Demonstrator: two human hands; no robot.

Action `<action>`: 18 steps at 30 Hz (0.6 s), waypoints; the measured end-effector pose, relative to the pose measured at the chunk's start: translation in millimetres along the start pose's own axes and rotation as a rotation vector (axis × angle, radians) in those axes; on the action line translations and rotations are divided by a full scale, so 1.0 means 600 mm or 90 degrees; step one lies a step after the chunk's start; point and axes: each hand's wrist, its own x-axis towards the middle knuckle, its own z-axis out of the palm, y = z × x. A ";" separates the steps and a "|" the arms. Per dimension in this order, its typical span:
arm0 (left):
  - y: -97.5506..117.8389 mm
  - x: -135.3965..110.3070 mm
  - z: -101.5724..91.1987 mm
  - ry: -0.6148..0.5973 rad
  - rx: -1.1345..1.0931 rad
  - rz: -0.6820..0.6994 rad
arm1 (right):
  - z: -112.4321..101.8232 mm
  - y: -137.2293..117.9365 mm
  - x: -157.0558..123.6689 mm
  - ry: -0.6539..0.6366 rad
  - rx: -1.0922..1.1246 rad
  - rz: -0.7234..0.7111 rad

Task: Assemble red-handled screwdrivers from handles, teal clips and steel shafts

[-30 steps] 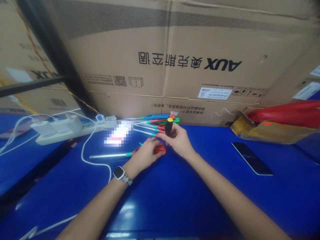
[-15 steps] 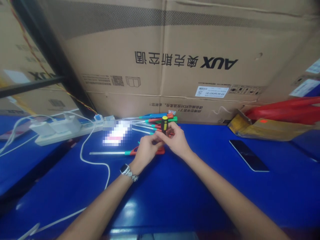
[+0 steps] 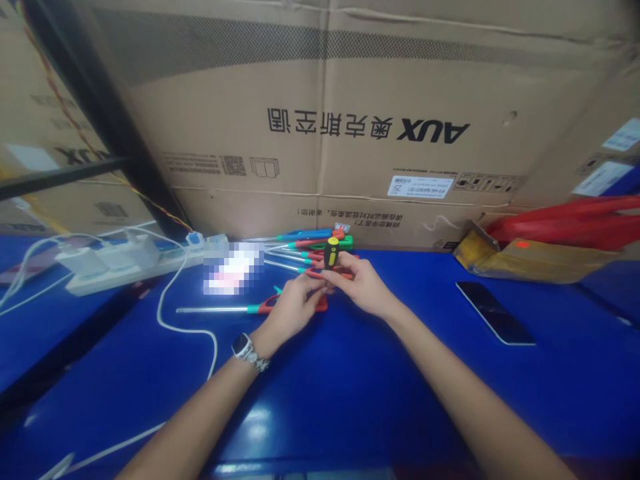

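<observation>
A screwdriver with a black and yellow handle (image 3: 331, 253) stands nearly upright, handle end up, at the fingers of my right hand (image 3: 369, 291). Those fingers are closed around its lower part, and its tip is hidden. Just below, my left hand (image 3: 294, 308) has thumb and fingers pinched together by the right fingertips; whatever they hold is hidden. Beneath the left fingers lies a long-necked lighter (image 3: 213, 310) with a metal tube and a red and green handle. Behind both hands, several similar lighters (image 3: 313, 235) with blue, red and green handles lie in a heap.
A white power strip (image 3: 100, 280) with plugs and a trailing white cable (image 3: 187, 328) lies left. A bright blurred patch (image 3: 233, 268) is beside the lighters. To the right are a phone (image 3: 495, 313) and an open carton (image 3: 530, 259). A large cardboard box (image 3: 360, 80) stands behind.
My view has shifted slightly. Both hands sit a little lower, and the screwdriver handle has moved slightly right and tilts a bit more. The lighters stay where they lay.
</observation>
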 end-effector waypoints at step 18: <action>-0.019 -0.019 -0.012 -0.073 0.160 -0.031 | 0.044 0.017 -0.003 0.086 0.199 0.085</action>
